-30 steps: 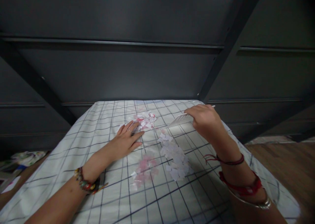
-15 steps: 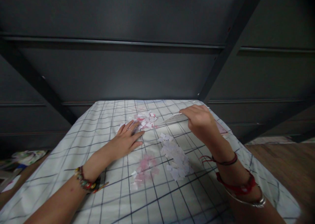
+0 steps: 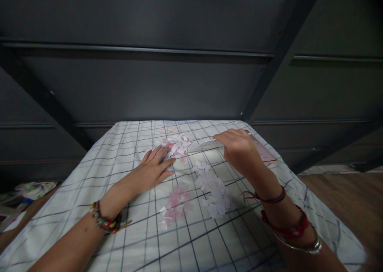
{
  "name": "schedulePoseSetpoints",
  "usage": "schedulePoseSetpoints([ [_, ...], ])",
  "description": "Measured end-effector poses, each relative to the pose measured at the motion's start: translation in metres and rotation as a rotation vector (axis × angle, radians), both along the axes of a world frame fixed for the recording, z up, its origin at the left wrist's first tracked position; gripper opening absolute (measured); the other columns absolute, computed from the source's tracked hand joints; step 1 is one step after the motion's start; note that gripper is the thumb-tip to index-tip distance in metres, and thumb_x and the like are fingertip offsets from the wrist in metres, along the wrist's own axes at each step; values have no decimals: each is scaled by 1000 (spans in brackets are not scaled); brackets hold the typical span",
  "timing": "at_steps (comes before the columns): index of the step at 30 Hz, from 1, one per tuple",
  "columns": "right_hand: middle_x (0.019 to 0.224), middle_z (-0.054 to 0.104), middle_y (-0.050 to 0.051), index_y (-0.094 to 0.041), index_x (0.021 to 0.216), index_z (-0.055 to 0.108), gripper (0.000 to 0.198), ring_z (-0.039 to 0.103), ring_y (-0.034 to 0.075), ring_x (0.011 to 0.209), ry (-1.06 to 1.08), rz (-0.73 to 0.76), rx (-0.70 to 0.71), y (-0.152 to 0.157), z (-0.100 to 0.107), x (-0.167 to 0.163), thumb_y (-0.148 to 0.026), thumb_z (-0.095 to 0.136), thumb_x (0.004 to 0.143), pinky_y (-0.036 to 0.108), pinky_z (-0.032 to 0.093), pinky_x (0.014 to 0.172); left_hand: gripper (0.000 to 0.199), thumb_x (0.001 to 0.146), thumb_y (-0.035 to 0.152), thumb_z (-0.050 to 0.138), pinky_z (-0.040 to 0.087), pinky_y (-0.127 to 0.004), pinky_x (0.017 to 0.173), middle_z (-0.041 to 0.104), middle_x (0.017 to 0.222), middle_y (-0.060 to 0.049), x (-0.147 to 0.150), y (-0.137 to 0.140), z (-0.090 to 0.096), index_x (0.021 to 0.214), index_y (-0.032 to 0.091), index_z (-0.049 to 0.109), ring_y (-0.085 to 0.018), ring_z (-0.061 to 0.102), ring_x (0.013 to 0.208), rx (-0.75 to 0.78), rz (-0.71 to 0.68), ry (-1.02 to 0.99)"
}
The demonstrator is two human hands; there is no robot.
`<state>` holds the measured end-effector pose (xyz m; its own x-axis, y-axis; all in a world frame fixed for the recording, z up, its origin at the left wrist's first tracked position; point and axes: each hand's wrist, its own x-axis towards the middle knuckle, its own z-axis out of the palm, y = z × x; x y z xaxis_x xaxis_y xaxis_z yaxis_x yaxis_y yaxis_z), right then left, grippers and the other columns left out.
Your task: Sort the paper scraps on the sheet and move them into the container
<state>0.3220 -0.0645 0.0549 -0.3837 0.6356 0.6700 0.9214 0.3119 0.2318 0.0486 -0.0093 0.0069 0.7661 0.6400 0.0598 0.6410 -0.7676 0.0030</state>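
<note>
My left hand (image 3: 152, 166) lies palm down on the checked cloth with its fingers spread. Its fingertips reach the near left side of a heap of white and pink paper scraps (image 3: 178, 145). In my right hand (image 3: 239, 146), closed at its edge, is a thin white sheet-like piece (image 3: 205, 144), tilted, with its far end close to the right side of that heap. What exactly this piece is, I cannot make out. Nearer to me are a pile of white paper scraps (image 3: 215, 192) and, left of it, a patch of pink translucent scraps (image 3: 176, 204).
The white cloth with dark grid lines (image 3: 143, 240) covers the table. A pink flat rectangle (image 3: 265, 150) lies at the right edge, partly behind my right hand. A dark panelled wall (image 3: 167, 88) stands behind the table. Items lie low at the far left (image 3: 32, 190).
My right hand has shifted slightly left with the white sheet-like piece, toward the far heap. More of the pink rectangle shows now. My left hand stays in place.
</note>
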Motion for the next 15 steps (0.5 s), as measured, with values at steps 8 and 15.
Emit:
schedulePoseSetpoints([
  [8,71,64,4,-15,77,65,37,52,17,69,-25,34,-95,-3,-2,-14,7,36,69,31,33,68,49,94,48,32,21,-55,105,23,148,-12,1,-1,4,132,21,46,-36,14,135,-3,20,29],
  [15,71,63,4,-16,79,66,41,51,16,70,-5,17,-69,-6,-1,-24,8,34,68,30,32,69,46,93,46,36,22,-56,104,26,146,-13,-1,1,1,130,20,49,-38,16,134,12,13,-9],
])
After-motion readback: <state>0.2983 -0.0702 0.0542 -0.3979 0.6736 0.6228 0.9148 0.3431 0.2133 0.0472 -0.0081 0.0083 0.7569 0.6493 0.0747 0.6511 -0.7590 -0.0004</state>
